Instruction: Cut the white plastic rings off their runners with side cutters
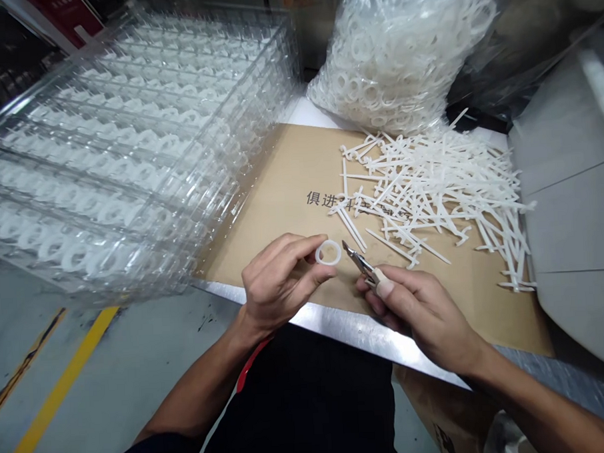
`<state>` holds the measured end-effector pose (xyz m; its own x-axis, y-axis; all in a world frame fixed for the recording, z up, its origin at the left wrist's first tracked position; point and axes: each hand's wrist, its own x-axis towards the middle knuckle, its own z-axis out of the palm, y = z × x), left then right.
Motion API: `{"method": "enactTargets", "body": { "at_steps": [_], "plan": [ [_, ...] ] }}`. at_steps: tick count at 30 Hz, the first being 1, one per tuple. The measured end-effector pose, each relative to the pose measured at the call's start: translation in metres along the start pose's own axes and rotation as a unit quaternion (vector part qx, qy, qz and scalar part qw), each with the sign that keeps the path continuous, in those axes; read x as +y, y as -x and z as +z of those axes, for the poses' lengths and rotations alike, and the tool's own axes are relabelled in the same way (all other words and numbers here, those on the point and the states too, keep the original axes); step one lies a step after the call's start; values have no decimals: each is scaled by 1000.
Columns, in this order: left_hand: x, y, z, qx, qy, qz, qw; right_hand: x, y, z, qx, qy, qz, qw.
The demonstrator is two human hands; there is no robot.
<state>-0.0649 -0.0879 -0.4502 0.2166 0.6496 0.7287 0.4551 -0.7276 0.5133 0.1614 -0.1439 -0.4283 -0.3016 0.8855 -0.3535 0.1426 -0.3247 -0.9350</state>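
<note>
My left hand (279,277) pinches a translucent white ring (339,253) between thumb and fingers, above brown cardboard (280,187) on the desk (336,320). My right hand (420,308) is closed around small metal nippers (361,264), their tip just beside the ring. The hands are apart. Beyond them lie a heap of white plastic sticks (430,187) and a clear bag of rings (385,69); clear trays (128,147) stand to the left.

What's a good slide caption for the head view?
Left hand holding a white plastic ring, right hand gripping metal nippers.
</note>
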Motion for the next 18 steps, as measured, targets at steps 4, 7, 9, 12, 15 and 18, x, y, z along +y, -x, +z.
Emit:
{"method": "enactTargets", "body": {
  "at_steps": [4,7,9,12,15,18],
  "plan": [
    [-2,0,-4,-20,25,-32,999,1,-2,2,-12,-6,-13,1000],
    [1,-13,-10,-34,13,-53,998,0,-5,2,-14,5,-38,999],
    [5,-34,-13,-31,-4,-43,999,0,-6,2,-11,18,-62,998],
    [11,-90,-3,15,-20,10,1000,0,-8,2,-8,38,-95,995],
    [3,-173,27,79,-22,59,995,3,-10,3,-4,65,-121,990],
    [-20,-258,62,78,-41,56,995,4,-13,4,2,105,-146,984]
  ]
}}
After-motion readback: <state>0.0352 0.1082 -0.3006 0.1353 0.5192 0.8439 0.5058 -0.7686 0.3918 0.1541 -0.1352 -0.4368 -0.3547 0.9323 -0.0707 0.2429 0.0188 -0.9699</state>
